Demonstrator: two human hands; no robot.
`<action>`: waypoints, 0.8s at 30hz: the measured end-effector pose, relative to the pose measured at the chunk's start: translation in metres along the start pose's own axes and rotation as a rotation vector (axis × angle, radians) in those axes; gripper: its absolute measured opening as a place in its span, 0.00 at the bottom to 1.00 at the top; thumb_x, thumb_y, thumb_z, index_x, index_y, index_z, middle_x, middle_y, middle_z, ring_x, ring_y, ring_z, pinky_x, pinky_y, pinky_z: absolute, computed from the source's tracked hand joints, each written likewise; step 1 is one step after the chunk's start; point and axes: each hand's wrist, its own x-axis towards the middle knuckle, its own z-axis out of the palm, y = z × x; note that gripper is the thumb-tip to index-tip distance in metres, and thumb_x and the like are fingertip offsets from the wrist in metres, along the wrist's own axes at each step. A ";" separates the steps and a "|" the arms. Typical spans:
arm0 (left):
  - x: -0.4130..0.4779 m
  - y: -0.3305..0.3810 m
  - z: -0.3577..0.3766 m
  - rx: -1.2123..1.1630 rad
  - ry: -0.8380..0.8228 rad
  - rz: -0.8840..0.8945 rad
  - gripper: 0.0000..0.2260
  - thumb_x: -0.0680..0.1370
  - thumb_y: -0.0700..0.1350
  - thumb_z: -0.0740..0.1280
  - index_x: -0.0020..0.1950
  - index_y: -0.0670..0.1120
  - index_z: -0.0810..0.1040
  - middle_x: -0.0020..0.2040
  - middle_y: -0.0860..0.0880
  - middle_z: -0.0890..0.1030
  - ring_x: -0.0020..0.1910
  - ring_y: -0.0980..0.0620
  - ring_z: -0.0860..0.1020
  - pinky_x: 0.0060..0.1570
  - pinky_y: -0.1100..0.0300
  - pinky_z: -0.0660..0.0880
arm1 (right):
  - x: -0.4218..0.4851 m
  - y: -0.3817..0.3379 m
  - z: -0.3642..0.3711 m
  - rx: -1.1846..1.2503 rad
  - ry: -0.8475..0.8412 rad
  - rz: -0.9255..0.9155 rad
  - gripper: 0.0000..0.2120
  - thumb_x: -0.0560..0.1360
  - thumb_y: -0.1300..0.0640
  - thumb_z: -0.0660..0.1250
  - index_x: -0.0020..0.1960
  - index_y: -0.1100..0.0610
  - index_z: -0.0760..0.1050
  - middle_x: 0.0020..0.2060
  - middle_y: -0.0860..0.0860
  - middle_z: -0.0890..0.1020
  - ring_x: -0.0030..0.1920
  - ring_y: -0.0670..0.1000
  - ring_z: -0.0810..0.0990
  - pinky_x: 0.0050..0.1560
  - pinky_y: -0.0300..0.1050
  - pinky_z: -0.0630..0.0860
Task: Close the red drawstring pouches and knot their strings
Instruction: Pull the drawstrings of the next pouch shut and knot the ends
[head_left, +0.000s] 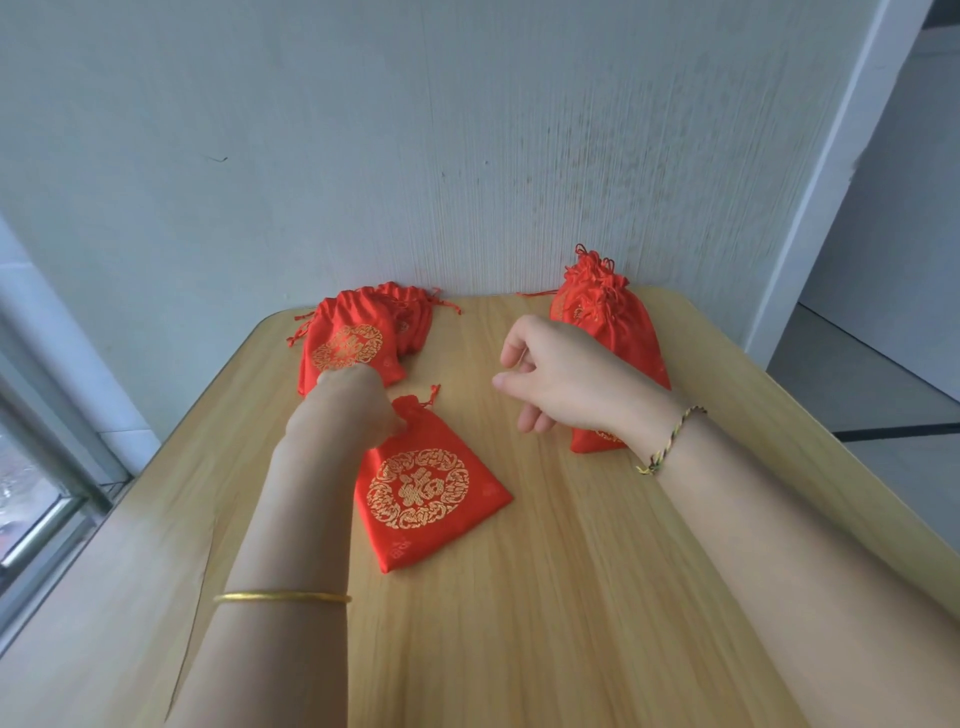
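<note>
Red satin pouch (426, 499): lies flat mid-desk, gold medallion up, mouth pointing toward the wall.
Desk (571, 597): pale wood grain, set into a wall corner.
Left hand (353, 410): down on the pouch's neck, fingers curled over the gathered mouth. The fingertips are hidden beneath the hand, so the exact pinch can't be read.
Right hand (561, 379): hovers above the desk to the right of the pouch, fingers loosely curled, holding nothing.
String (431, 396): red cord end pokes out beside the mouth, just beyond the left hand.
Back-left heap (353, 338): pouches with slack mouths — likely still to do.
Back-right heap (608, 312): necks bunched tight, cords on top; these appear finished. Partly behind the right hand.
Handling: judged light, limp and slick — the cloth should slide on the wood and has no stiffness of its own.
Where to hold: pin the neck with one hand and draw the cords with the other; the body gives little purchase.
</note>
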 end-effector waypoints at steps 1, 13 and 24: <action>0.000 0.000 0.001 0.004 -0.006 0.011 0.13 0.74 0.48 0.70 0.49 0.39 0.77 0.51 0.40 0.78 0.45 0.44 0.77 0.41 0.53 0.72 | 0.000 0.000 0.000 -0.001 -0.003 -0.001 0.07 0.77 0.58 0.61 0.52 0.59 0.67 0.40 0.59 0.80 0.34 0.57 0.84 0.39 0.54 0.81; -0.033 0.023 -0.032 -0.416 0.016 0.515 0.03 0.74 0.40 0.69 0.45 0.47 0.77 0.46 0.48 0.81 0.46 0.50 0.79 0.47 0.55 0.75 | -0.003 0.001 -0.015 0.145 -0.080 0.000 0.20 0.75 0.70 0.54 0.63 0.57 0.70 0.51 0.54 0.74 0.31 0.49 0.80 0.32 0.42 0.77; -0.033 0.021 -0.041 -0.498 0.141 0.570 0.09 0.74 0.39 0.68 0.39 0.51 0.73 0.39 0.51 0.78 0.35 0.56 0.74 0.33 0.63 0.67 | -0.005 0.009 -0.038 0.378 -0.228 0.103 0.04 0.77 0.60 0.63 0.46 0.59 0.74 0.37 0.55 0.80 0.27 0.47 0.75 0.25 0.36 0.68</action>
